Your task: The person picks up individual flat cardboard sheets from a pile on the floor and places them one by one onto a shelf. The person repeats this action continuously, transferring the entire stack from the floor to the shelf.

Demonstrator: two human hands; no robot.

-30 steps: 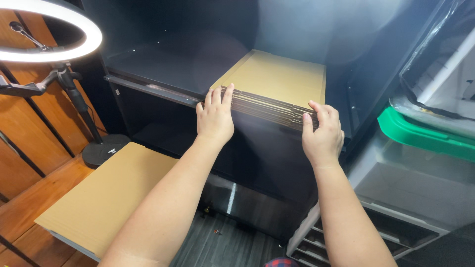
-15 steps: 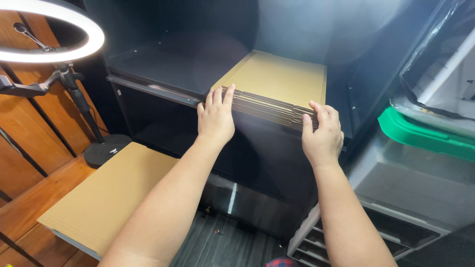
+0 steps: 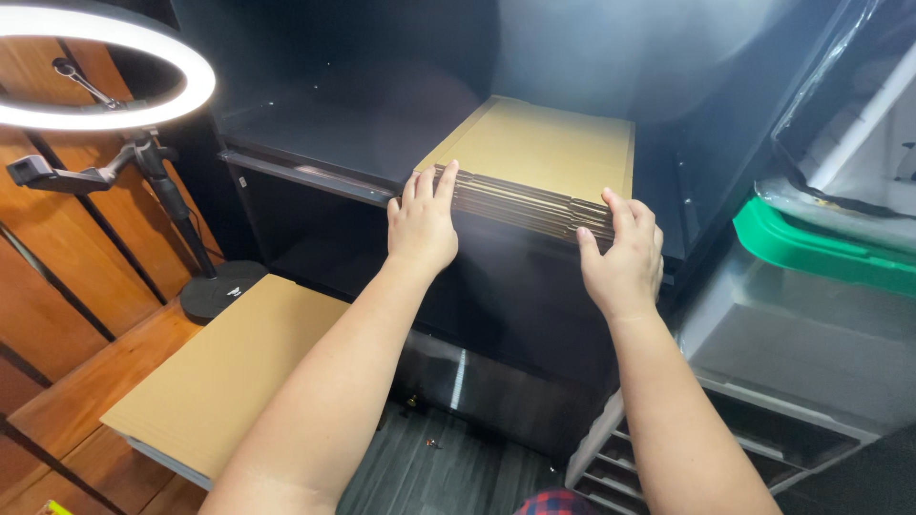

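Left hand (image 3: pixel 421 225) flat against near edge of stack of flattened cardboard sheets (image 3: pixel 539 172), fingers (image 3: pixel 434 186) extended upward, tips over top left corner of stack; not clenched, pressing rather than gripping
Right hand (image 3: pixel 622 254) against same near edge at right corner, fingers spread and laid up over edge, thumb on front face; open, no closed grasp visible
Stack lying flat on dark shelf (image 3: pixel 324 133) inside black cabinet, right half of shelf, near edge flush with or slightly past shelf lip; layered corrugated edges visible between both hands
Second cardboard sheet (image 3: pixel 229 372) lying flat lower left, on a low surface over wooden floor (image 3: pixel 57 410), well apart from stack
Ring light (image 3: pixel 105 62) lit, on stand, upper left; round base beside far corner of second sheet
Clear plastic bin with green rim (image 3: pixel 821 253) at right, just beside cabinet wall; drawer unit (image 3: pixel 763 420) beneath it
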